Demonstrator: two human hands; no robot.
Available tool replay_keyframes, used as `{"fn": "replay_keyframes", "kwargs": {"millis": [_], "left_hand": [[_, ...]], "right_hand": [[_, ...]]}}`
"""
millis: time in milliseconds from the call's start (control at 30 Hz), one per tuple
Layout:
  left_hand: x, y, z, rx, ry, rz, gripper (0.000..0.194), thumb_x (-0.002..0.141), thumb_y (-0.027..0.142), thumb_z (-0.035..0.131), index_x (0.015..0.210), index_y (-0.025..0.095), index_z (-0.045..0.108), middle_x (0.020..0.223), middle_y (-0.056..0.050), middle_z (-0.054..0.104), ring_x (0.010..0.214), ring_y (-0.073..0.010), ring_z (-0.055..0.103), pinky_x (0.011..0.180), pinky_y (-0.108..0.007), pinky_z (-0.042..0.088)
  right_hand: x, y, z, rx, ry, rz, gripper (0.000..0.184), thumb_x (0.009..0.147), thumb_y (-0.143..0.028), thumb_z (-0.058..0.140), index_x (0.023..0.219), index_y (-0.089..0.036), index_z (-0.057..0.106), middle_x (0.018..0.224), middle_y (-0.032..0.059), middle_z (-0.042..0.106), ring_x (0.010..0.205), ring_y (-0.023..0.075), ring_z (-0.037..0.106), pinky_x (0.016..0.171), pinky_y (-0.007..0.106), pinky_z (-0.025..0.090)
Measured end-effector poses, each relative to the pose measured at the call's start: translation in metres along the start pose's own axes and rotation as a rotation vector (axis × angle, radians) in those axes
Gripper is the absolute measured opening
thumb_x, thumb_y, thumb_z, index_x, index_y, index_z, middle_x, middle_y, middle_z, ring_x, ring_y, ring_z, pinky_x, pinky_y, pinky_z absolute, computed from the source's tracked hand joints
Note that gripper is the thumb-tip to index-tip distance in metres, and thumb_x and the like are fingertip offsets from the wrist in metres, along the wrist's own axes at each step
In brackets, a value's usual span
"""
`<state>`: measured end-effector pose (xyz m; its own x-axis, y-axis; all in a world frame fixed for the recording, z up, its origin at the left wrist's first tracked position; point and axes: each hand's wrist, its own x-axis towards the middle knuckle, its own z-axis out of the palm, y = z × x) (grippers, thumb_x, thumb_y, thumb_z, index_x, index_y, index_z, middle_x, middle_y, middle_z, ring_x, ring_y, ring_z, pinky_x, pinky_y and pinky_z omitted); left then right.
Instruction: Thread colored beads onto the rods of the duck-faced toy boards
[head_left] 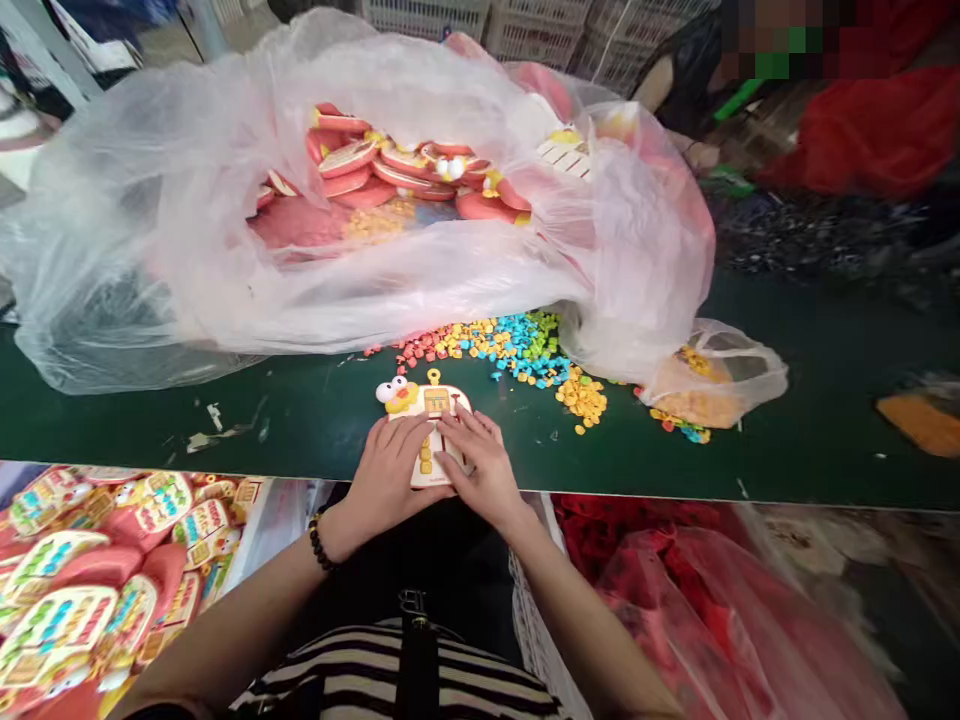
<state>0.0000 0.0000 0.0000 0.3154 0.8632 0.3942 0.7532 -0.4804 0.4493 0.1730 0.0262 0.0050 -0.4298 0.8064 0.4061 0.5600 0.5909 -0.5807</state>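
Dark green counter (637, 460) spans the view. On its far side: huge milky-clear plastic bag (375, 285), mouth gaping, red-and-cream rounded plastic pieces (420, 175) inside. Below counter, right: translucent red plastic bag (720, 610). Below, left: heap of red-and-cream plastic toys with coloured buttons (67, 610). Smaller clear plastic bag (697, 385) with orange-yellow contents sits right of the huge one.

Left hand (394, 460): unclenched, fingers stretched over left side of the toy. Right hand (484, 465): unclenched too, fingers on its right side. Pressure can't be told. Cream rounded plastic toy panel with yellow big-eyed head and loop (439, 465): under both hands, at counter's near edge.

Black beaded bracelet (319, 545) on left wrist. Smallest: scattered red, yellow, blue, green plastic buttons (517, 340) beyond the panel; yellow square buttons (426, 458) on its face, between the hands.
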Motion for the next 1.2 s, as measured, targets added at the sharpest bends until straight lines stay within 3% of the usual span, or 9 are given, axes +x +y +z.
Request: {"fn": "replay_keyframes", "kwargs": {"millis": [67,167,300,467,667,867,1033,1200], "left_hand": [[0.001,-0.002,-0.005,0.022,-0.041,0.019,0.066,0.077,0.057,0.065,0.125,0.015,0.047,0.127,-0.016,0.056,0.118,-0.0307,0.050,0.102,-0.047,0.035],[0.004,-0.001,-0.009,0.062,-0.077,0.020,0.065,0.077,0.055,0.065,0.126,0.016,0.048,0.129,-0.016,0.056,0.119,-0.0315,0.048,0.106,-0.050,0.031],[0.011,0.002,-0.005,0.089,-0.075,-0.003,0.069,0.075,0.051,0.067,0.131,0.015,0.047,0.137,-0.015,0.051,0.121,-0.0328,0.045,0.111,-0.055,0.023],[0.012,-0.003,-0.001,0.016,-0.121,0.033,0.064,0.078,0.048,0.066,0.133,0.019,0.049,0.140,-0.010,0.051,0.121,-0.0314,0.042,0.111,-0.055,0.024],[0.013,-0.005,-0.005,-0.019,-0.153,0.042,0.049,0.081,0.045,0.063,0.124,0.023,0.056,0.137,-0.006,0.054,0.125,-0.0316,0.039,0.111,-0.054,0.024],[0.013,-0.002,-0.004,0.014,-0.139,0.055,0.050,0.082,0.045,0.063,0.125,0.021,0.054,0.136,-0.007,0.055,0.123,-0.0300,0.041,0.109,-0.052,0.026],[0.013,-0.001,-0.002,0.059,-0.127,0.051,0.051,0.082,0.046,0.062,0.126,0.021,0.053,0.136,-0.008,0.054,0.124,-0.0308,0.040,0.108,-0.052,0.026],[0.013,-0.001,-0.001,0.075,-0.126,0.051,0.051,0.083,0.047,0.061,0.126,0.021,0.053,0.137,-0.008,0.054,0.124,-0.0310,0.040,0.109,-0.053,0.026]], "right_hand": [[0.012,0.015,-0.014,-0.031,0.152,0.084,0.028,0.090,-0.024,0.054,0.114,-0.022,0.067,0.117,0.0076,0.070,0.117,0.0237,0.060,0.100,0.045,0.046],[0.034,0.041,-0.029,-0.138,0.264,0.190,0.026,0.090,-0.022,0.051,0.108,-0.022,0.070,0.115,0.0082,0.070,0.108,0.0244,0.065,0.096,0.045,0.049],[0.056,0.063,-0.031,-0.225,0.152,0.234,0.022,0.086,-0.017,0.053,0.090,-0.020,0.074,0.104,0.0098,0.074,0.096,0.0267,0.069,0.089,0.045,0.053],[0.054,0.046,-0.012,-0.036,0.255,0.203,0.023,0.091,-0.026,0.051,0.098,-0.023,0.073,0.105,0.0049,0.074,0.098,0.0203,0.069,0.091,0.036,0.054],[0.042,0.038,-0.004,-0.093,0.058,0.189,0.029,0.092,-0.030,0.050,0.113,-0.022,0.069,0.120,0.0074,0.068,0.117,0.0247,0.061,0.100,0.043,0.049],[0.035,0.036,-0.008,0.007,0.162,0.301,0.026,0.091,-0.031,0.051,0.105,-0.024,0.072,0.110,0.0056,0.073,0.111,0.0232,0.064,0.099,0.042,0.049],[0.041,0.035,-0.007,0.270,0.210,0.458,0.021,0.087,-0.028,0.054,0.094,-0.026,0.074,0.101,0.0020,0.075,0.095,0.0194,0.069,0.090,0.035,0.054],[0.044,0.040,-0.012,0.523,0.258,0.614,0.019,0.077,-0.031,0.067,0.093,-0.023,0.073,0.097,0.0034,0.075,0.089,0.0201,0.070,0.085,0.037,0.056]]}}
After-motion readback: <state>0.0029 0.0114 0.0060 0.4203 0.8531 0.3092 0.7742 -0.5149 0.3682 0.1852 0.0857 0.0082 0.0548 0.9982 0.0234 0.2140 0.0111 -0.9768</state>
